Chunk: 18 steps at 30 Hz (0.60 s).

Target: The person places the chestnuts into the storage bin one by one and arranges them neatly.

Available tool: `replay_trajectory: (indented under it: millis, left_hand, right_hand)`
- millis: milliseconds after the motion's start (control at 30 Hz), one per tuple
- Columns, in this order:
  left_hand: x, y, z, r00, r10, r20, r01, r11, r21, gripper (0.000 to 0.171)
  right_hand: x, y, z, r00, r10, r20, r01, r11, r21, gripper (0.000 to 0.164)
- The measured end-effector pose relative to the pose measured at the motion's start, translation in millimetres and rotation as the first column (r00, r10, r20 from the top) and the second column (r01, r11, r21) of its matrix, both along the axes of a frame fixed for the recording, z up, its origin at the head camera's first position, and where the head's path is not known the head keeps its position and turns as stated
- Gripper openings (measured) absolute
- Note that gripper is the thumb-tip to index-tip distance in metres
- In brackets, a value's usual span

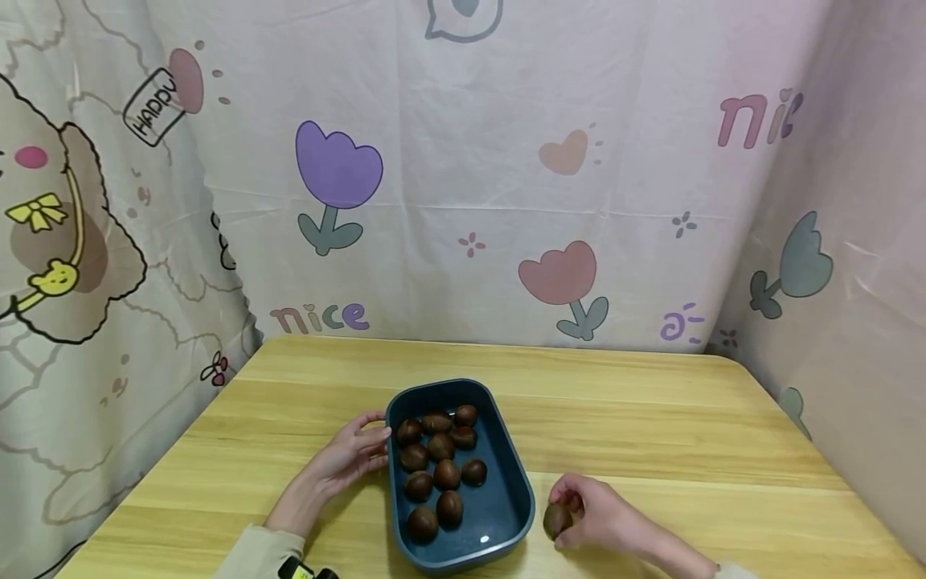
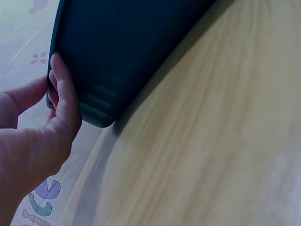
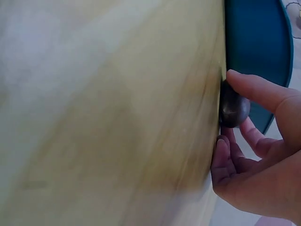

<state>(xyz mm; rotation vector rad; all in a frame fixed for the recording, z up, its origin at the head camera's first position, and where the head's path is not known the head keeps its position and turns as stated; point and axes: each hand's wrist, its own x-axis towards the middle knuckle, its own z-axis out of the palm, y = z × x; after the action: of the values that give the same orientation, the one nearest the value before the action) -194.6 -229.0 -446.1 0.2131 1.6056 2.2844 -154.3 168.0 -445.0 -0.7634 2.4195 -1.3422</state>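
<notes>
A dark blue rectangular box [image 1: 499,482] stands on the table, with several brown chestnuts [image 1: 447,474] lying inside, mostly along its left and middle. My left hand [image 1: 352,457] grips the box's left side, thumb at the rim and fingers against the outer wall, as the left wrist view shows. To the right of the box, my right hand [image 1: 596,515] pinches a single chestnut [image 1: 557,521] between thumb and fingers, down at the tabletop. In the right wrist view this chestnut [image 3: 234,107] overlaps the box wall [image 3: 258,42].
The wooden table [image 1: 651,426] extends behind and to both sides of the box. A printed cloth [image 1: 448,177] hangs along its back edge and at both sides. A black object [image 1: 297,568] sits at the left sleeve.
</notes>
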Motion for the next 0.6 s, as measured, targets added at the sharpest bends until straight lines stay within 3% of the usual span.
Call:
replay_trajectory:
  millis: [233, 600]
  left_hand:
    - [0.4, -0.6, -0.1, 1.000, -0.003, -0.006, 0.003, 1.000, -0.007, 0.029]
    - [0.8, -0.5, -0.2, 1.000, 0.008, -0.006, -0.008, 1.000, -0.017, 0.030]
  right_hand:
    - [0.9, -1.7, -1.2, 0.998, 0.005, -0.056, -0.005, 1.000, 0.013, 0.043]
    - [-5.2, 0.5, 3.7, 0.999, 0.036, -0.005, -0.036, 0.999, 0.018, 0.039]
